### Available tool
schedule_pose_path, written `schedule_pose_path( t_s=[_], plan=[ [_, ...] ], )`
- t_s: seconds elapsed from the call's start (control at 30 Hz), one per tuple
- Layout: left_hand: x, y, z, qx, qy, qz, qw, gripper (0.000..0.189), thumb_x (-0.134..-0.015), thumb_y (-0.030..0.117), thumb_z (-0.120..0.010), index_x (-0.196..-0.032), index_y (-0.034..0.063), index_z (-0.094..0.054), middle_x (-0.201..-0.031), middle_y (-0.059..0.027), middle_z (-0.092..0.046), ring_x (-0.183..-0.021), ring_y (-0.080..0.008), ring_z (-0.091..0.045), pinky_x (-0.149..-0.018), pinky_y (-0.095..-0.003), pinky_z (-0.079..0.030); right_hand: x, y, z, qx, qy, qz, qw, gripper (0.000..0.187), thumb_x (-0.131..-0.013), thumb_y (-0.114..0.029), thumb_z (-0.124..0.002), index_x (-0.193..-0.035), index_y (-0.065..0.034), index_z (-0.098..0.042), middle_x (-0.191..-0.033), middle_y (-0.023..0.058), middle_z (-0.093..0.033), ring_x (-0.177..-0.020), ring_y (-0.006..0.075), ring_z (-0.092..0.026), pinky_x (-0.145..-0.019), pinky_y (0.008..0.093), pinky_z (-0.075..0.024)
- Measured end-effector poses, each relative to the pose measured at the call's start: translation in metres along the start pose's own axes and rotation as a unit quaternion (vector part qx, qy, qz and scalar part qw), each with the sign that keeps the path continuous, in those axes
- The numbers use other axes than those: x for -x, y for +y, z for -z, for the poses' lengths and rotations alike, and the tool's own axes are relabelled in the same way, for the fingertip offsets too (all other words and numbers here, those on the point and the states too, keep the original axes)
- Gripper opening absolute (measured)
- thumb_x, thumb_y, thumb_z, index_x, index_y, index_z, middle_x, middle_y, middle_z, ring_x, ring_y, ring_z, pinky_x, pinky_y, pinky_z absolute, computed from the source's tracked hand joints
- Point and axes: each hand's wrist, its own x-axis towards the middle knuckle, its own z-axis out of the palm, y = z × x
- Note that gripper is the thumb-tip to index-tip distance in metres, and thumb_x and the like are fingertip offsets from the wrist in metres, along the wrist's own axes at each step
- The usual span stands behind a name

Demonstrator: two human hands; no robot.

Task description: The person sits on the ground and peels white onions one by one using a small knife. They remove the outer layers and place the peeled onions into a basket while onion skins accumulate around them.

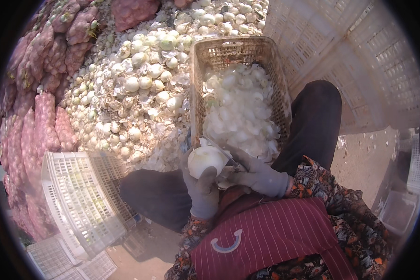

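Note:
A white onion (205, 161) rests in my gloved left hand (202, 190), the thumb pressed on its near side. My right hand (257, 175), gloved in grey too, is closed around a small knife (219, 148) whose blade lies along the onion's upper right side. A thin piece of skin stands up at the onion's top. Just beyond both hands is a plastic crate (192, 87) with dirty brown walls, holding a heap of pale onion pieces or peeled layers (236, 105). Part of the right fingers is hidden behind the onion and knife.
Loose onions (145, 82) and dry skins spread left of the crate. Pink mesh sacks (45, 119) are stacked at far left. White plastic crates stand at lower left (80, 199) and upper right (357, 63). My bent knees (315, 115) flank the brown crate's near end.

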Motion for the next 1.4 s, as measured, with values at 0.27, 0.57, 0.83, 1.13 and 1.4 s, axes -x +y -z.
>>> schedule_pose_path(
  t_s=[0.27, 0.57, 0.83, 1.13, 1.4],
  plan=[
    [-0.014, -0.029, 0.028, 0.062, 0.111, 0.049, 0.991, 0.087, -0.087, 0.073, -0.059, -0.143, 0.0061, -0.046, -0.136, -0.0156, -0.055, -0.121, -0.0320, -0.057, -0.103, -0.0474, -0.050, 0.004, 0.007, 0.016, -0.156, -0.022, 0.001, 0.988, 0.080, -0.098, -0.015, -0.061, -0.163, -0.0137, -0.013, -0.097, 0.0022, -0.062, -0.057, 0.0061, -0.050, -0.050, 0.0209, -0.0391],
    [-0.018, -0.033, 0.024, 0.222, -0.004, 0.163, 0.961, 0.069, -0.094, 0.056, -0.063, -0.139, 0.0060, -0.050, -0.132, -0.0167, -0.059, -0.121, -0.0314, -0.059, -0.102, -0.0497, -0.050, -0.012, 0.007, 0.021, 0.417, -0.049, 0.321, 0.849, 0.078, -0.098, -0.013, -0.060, -0.162, -0.0151, -0.017, -0.096, 0.0089, -0.063, -0.057, 0.0099, -0.053, -0.050, 0.0227, -0.0421],
    [-0.009, -0.015, 0.026, 0.339, -0.026, 0.186, 0.922, 0.075, -0.088, 0.060, -0.068, -0.142, 0.0118, -0.050, -0.135, -0.0093, -0.060, -0.117, -0.0283, -0.061, -0.096, -0.0447, -0.054, 0.000, -0.007, 0.042, -0.022, 0.119, 0.085, 0.989, 0.073, -0.093, -0.007, -0.057, -0.158, -0.0101, -0.024, -0.099, 0.0085, -0.053, -0.074, 0.0159, -0.055, -0.063, 0.0272, -0.0437],
    [-0.009, -0.021, 0.011, 0.242, 0.008, 0.219, 0.945, 0.077, -0.091, 0.067, -0.059, -0.146, 0.0140, -0.047, -0.137, -0.0081, -0.059, -0.120, -0.0267, -0.061, -0.093, -0.0430, -0.056, 0.000, -0.003, 0.023, 0.573, 0.009, 0.266, 0.775, 0.067, -0.095, -0.019, -0.066, -0.154, -0.0070, -0.036, -0.150, 0.0255, -0.045, -0.127, 0.0427, -0.057, -0.108, 0.0448, -0.0449],
    [-0.009, -0.006, 0.020, 0.254, -0.179, 0.158, 0.937, 0.071, -0.098, 0.056, -0.055, -0.151, 0.0099, -0.040, -0.142, -0.0122, -0.055, -0.125, -0.0258, -0.059, -0.096, -0.0401, -0.055, 0.004, -0.013, 0.021, 0.209, 0.019, 0.051, 0.976, 0.068, -0.097, -0.009, -0.061, -0.158, -0.0093, -0.031, -0.135, 0.0169, -0.058, -0.093, 0.0210, -0.069, -0.078, 0.0309, -0.0556]
  ],
)
